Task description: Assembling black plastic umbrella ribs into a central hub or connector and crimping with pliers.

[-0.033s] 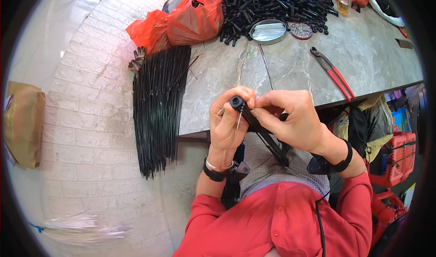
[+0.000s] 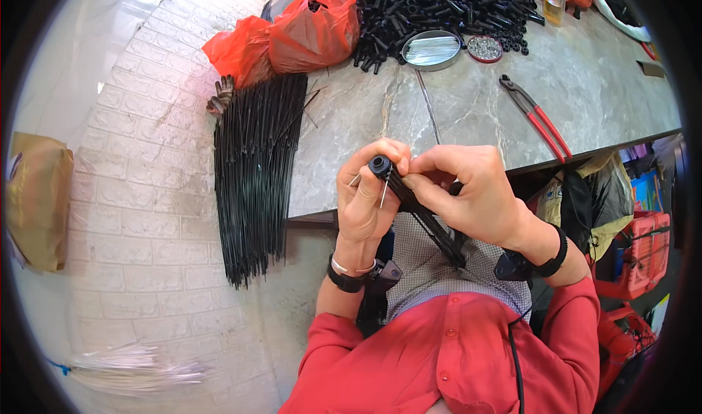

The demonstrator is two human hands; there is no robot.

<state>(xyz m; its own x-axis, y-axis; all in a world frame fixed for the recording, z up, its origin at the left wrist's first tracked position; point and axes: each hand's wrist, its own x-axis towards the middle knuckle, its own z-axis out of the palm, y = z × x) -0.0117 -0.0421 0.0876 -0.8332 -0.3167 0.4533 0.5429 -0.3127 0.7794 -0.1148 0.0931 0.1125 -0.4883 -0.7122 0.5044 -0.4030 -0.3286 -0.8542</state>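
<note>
My left hand [image 2: 363, 209] is closed round a small black ring-shaped plastic hub [image 2: 379, 166] with a hole in its end. A thin silvery wire [image 2: 385, 193] sticks out below the hub, and another bit pokes out by my left fingers. From the hub, a bunch of slim black rods [image 2: 437, 236] slopes down toward my lap. Thumb and forefinger of my right hand [image 2: 472, 194] are pinched together beside the hub, next to the rods. What exactly lies between those fingertips is hidden.
Long black rods [image 2: 256, 172] overhang the left end of the grey table [image 2: 482, 121]. Red-handled pliers [image 2: 537, 118] lie to the right. Farther back are a tin of silvery wires [image 2: 431, 50], a small dish [image 2: 484, 48], piled black tubes [image 2: 439, 8] and red bags [image 2: 314, 30].
</note>
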